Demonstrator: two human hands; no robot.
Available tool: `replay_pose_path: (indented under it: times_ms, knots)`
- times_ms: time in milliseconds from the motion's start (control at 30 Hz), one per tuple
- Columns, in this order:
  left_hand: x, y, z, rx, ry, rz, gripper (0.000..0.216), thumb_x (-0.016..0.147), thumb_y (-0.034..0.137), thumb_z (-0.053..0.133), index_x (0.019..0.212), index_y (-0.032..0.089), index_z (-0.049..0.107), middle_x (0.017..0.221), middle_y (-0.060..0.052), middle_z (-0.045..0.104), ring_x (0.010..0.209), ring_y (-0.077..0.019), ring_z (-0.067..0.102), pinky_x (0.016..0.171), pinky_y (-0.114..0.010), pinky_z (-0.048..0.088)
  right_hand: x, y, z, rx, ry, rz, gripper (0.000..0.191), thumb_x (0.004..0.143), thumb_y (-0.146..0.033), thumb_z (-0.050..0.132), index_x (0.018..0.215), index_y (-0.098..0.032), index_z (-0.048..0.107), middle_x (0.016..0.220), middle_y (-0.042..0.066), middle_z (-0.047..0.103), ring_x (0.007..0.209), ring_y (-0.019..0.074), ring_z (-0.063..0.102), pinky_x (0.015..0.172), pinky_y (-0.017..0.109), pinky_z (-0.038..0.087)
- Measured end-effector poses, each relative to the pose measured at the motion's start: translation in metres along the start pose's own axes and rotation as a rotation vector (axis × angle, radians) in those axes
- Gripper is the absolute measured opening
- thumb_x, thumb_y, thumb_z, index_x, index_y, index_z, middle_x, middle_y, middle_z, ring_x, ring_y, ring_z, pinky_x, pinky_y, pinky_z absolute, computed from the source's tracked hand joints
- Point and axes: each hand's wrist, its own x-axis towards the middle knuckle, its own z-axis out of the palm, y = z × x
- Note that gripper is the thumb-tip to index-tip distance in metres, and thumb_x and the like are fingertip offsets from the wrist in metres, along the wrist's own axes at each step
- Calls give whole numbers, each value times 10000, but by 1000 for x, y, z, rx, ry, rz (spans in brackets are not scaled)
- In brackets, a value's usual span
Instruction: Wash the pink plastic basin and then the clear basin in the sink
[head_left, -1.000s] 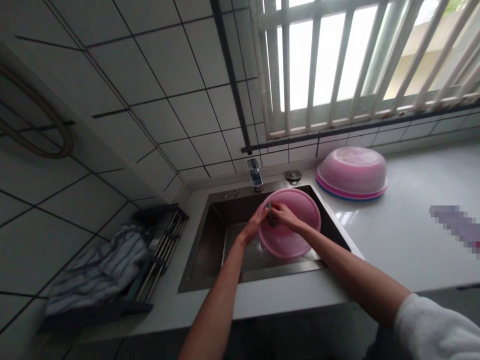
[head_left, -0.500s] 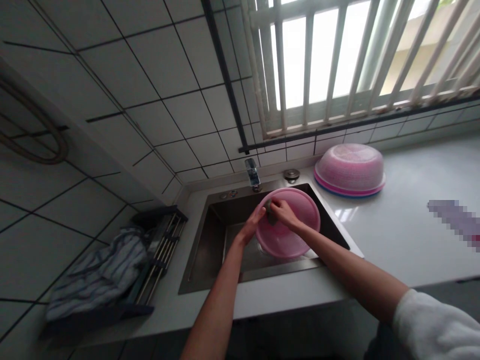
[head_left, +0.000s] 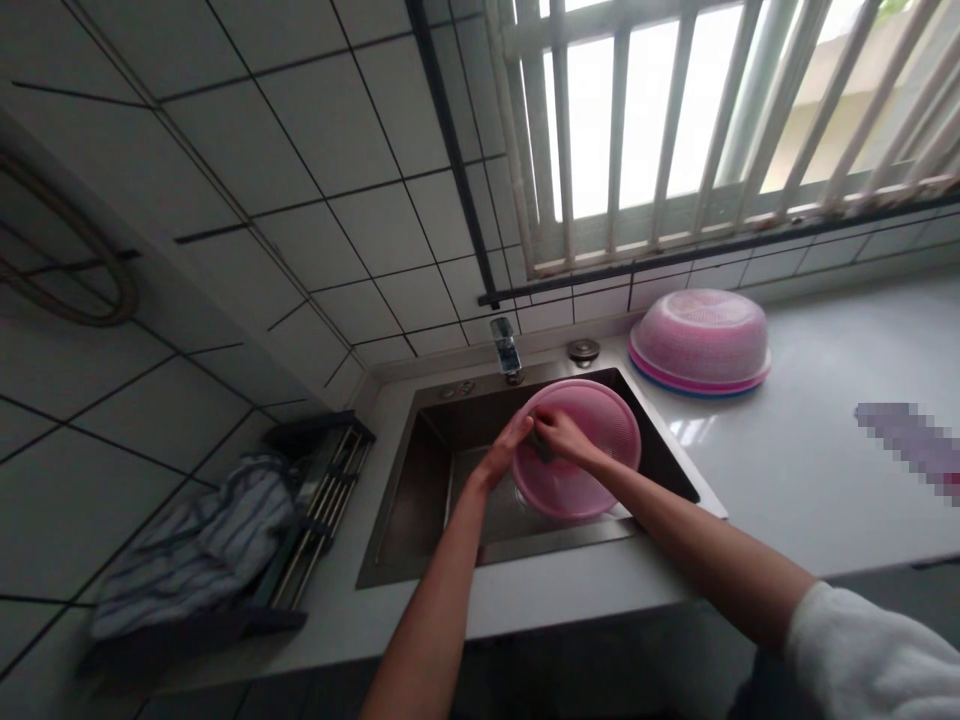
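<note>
one left hand (head_left: 504, 452), half-curled, holds the pink basin (head_left: 604, 435) at right in the sink (head_left: 409, 485); the right hand (head_left: 564, 437), nearly closed, pinches something greyish (head_left: 543, 450); slackened left fingers could let the basin slip.

Daylight is entering through barred window (head_left: 617, 130), panes (head_left: 585, 130) are blowing out to white. Counter (head_left: 795, 460) is catching glare (head_left: 691, 430) right of sink (head_left: 420, 490). Left tiled wall (head_left: 75, 360) is lying in gloom. Fine detail inside pink colander (head_left: 570, 490) is smearing. Wide lens is stretching edges. Pixel blocks (head_left: 911, 440) are masking patch far right.
</note>
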Motion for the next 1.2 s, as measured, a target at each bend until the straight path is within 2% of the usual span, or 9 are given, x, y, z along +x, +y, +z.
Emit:
replay_pose_path:
  times_ms: [133, 267, 333, 600, 667, 867, 933, 1100, 1200]
  knots:
    - [0, 4, 3, 31, -41, 28, 763, 926, 706, 713, 1504, 212, 659, 1599, -105, 612, 1541, -377, 480, 1340, -522, 268, 1, 4, -5, -45, 79, 39, 194, 920, -347, 539, 890, -181, 634, 802, 34, 667, 738, 183, 572, 631, 260, 442]
    - [-2, 3, -1, 61, -25, 32, 746, 943, 679, 704, 1499, 183, 658, 1558, -122, 644, 1509, -393, 509, 1330, -539, 272, -6, 7, 9, -74, -333, 79, 95, 830, -242, 621, 754, -185, 622, 661, 4, 609, 608, 146, 510, 572, 250, 401]
    - [-2, 1, -3, 57, -9, 23, 736, 947, 672, 703, 1498, 186, 658, 1559, -127, 643, 1501, -392, 519, 1325, -548, 279, -8, 8, 14, -79, -431, 94, 109, 791, -220, 646, 698, -187, 598, 624, -5, 586, 579, 131, 481, 552, 243, 379]
    - [1, 0, 7, -143, -47, -35, 797, 913, 676, 755, 1541, 203, 627, 1623, -118, 584, 1544, -420, 472, 1325, -571, 305, 7, 5, -11, 207, 324, 77, 339, 853, -514, 584, 957, -198, 646, 861, 55, 686, 713, 184, 564, 610, 271, 466]
    - [1, -2, 7, -181, -53, -52, 803, 905, 674, 767, 1540, 203, 629, 1583, -131, 623, 1523, -415, 504, 1318, -580, 321, 6, 2, -13, 216, 312, 54, 363, 841, -526, 610, 990, -198, 653, 889, 55, 696, 742, 188, 580, 637, 273, 483]
    - [-2, -4, -3, -121, -2, -54, 782, 905, 710, 738, 1507, 216, 664, 1465, -114, 718, 1507, -405, 526, 1308, -584, 341, -10, -4, 11, 179, -255, 63, 326, 872, -494, 666, 941, -176, 689, 825, 40, 669, 665, 156, 547, 572, 252, 428]
    - [-3, -2, -3, -98, 5, -30, 792, 896, 710, 747, 1509, 215, 663, 1491, -112, 701, 1512, -400, 521, 1320, -573, 320, -9, -6, 10, 191, -198, 46, 340, 873, -501, 661, 963, -175, 696, 822, 30, 662, 659, 152, 531, 571, 253, 418]
    - [-1, 3, 7, -134, -24, -35, 852, 894, 718, 749, 1555, 197, 615, 1596, -123, 611, 1545, -415, 473, 1326, -561, 300, 5, -9, -20, 241, 219, 39, 324, 827, -497, 651, 920, -188, 675, 812, 10, 659, 712, 167, 535, 666, 280, 462]
    - [0, 2, 8, -130, -23, -29, 851, 898, 722, 742, 1564, 211, 605, 1610, -124, 597, 1551, -402, 468, 1330, -549, 293, 4, -11, -20, 233, 200, 33, 330, 829, -493, 647, 944, -187, 686, 845, 27, 683, 746, 183, 560, 688, 291, 479]
